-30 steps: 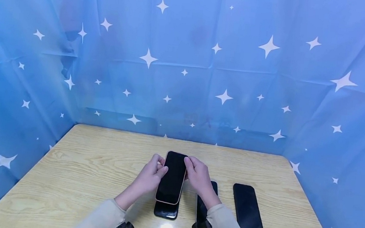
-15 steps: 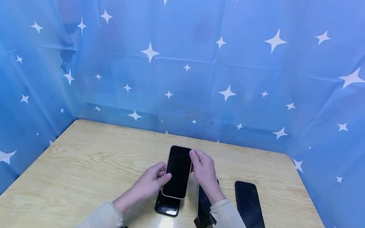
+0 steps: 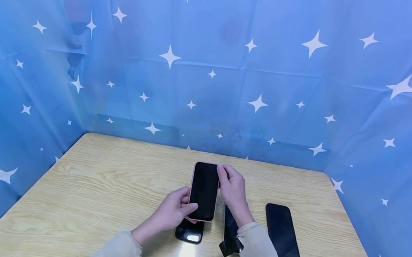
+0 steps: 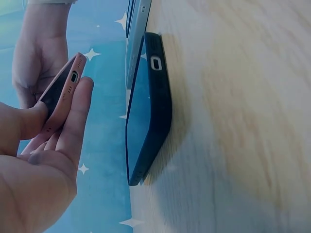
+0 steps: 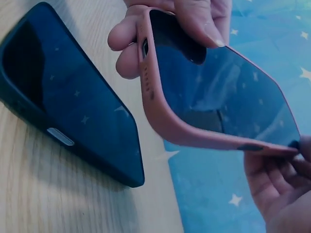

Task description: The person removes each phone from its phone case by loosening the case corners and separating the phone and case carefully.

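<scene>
Item under examination: a phone in a pink case (image 3: 203, 192), raised off the counter (image 3: 84, 191) and held between both hands in front of the person. Its dark screen faces up toward the head camera; its long axis runs nearly straight from near to far. The end with the charging port points back toward the person, the opposite end toward the blue star-patterned curtain (image 3: 212, 59).

Left hand (image 3: 172, 210): grips the near left corner, thumb on the screen, fingers beneath the case. Right hand (image 3: 233, 189): pinches the far right corner, thumb on the screen edge, fingers behind.

A black-cased phone (image 3: 189, 231) lies on the counter below the held one and apart from it, partly hidden by it. A second phone (image 3: 231, 226) lies to its right, partly covered by the right forearm. A third, dark phone (image 3: 283, 233) lies farther right, screen up, long axis slanting, far end leaning left
</scene>
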`<action>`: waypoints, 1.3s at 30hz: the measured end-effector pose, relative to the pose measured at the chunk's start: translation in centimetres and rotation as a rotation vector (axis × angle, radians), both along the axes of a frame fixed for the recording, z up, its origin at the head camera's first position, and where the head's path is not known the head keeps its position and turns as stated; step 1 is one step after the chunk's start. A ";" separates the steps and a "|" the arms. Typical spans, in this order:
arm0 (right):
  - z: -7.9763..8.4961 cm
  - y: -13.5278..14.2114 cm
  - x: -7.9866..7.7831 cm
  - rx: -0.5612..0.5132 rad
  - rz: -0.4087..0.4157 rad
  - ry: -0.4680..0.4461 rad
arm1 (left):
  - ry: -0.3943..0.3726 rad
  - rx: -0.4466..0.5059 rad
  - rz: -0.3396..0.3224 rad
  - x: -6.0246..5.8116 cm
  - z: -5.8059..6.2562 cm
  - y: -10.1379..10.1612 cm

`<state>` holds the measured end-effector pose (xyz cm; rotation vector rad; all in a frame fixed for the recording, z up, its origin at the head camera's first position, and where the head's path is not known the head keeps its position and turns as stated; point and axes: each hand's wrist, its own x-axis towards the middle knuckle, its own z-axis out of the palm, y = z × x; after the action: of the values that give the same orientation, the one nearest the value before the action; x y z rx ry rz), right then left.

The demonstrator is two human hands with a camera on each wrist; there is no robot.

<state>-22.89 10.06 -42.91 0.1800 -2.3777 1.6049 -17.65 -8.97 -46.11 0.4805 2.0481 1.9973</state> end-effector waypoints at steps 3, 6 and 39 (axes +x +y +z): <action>-0.1 -0.3 0.1 0.037 -0.075 0.034 | 0.008 -0.002 0.011 0.1 0.0 0.3; -0.3 -0.8 0.2 0.057 -0.141 0.074 | 0.014 -0.005 0.017 0.2 0.1 0.5; -0.5 -1.0 -0.1 -0.207 -0.033 -0.135 | 0.015 0.009 -0.018 0.9 1.1 -0.1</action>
<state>-22.95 9.02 -43.39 -0.0085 -2.2751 1.8871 -16.80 -9.02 -45.01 0.5154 2.0377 1.9992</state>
